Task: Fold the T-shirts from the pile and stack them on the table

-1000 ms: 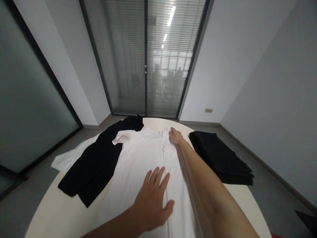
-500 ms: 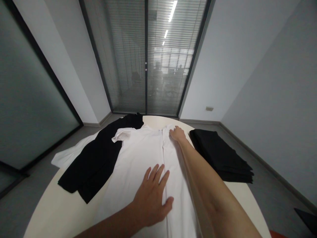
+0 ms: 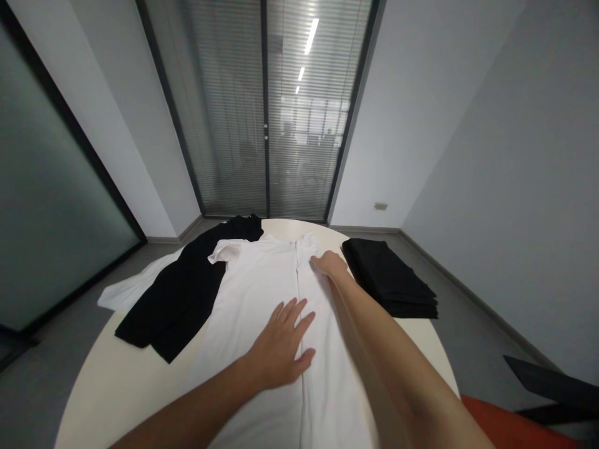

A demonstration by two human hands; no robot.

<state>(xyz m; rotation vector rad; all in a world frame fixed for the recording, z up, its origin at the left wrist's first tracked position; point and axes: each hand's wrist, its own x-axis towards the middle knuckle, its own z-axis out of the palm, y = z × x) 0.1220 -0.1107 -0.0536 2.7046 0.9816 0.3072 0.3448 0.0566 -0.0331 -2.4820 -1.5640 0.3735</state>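
Observation:
A white T-shirt (image 3: 262, 280) lies spread lengthwise on the table, one sleeve sticking out at its far left. Its right side is folded inward, with the fold's edge running down the middle. My left hand (image 3: 283, 346) rests flat on the shirt across that edge, fingers spread. Farther off, my right hand (image 3: 330, 263) is at the shirt's right border near the shoulder end. Its thumb lies against the cloth and its other fingers are curled, partly hidden, at the border.
On the round cream table (image 3: 103, 374), a black garment (image 3: 187, 293) lies left of the T-shirt, over another white cloth (image 3: 135, 287). A stack of folded black clothes (image 3: 388, 274) stands at the right. A red chair seat (image 3: 505, 424) shows at lower right.
My right hand has slid a little nearer along the shirt's right border. My left hand stays flat on the shirt. The view has shifted slightly to the right.

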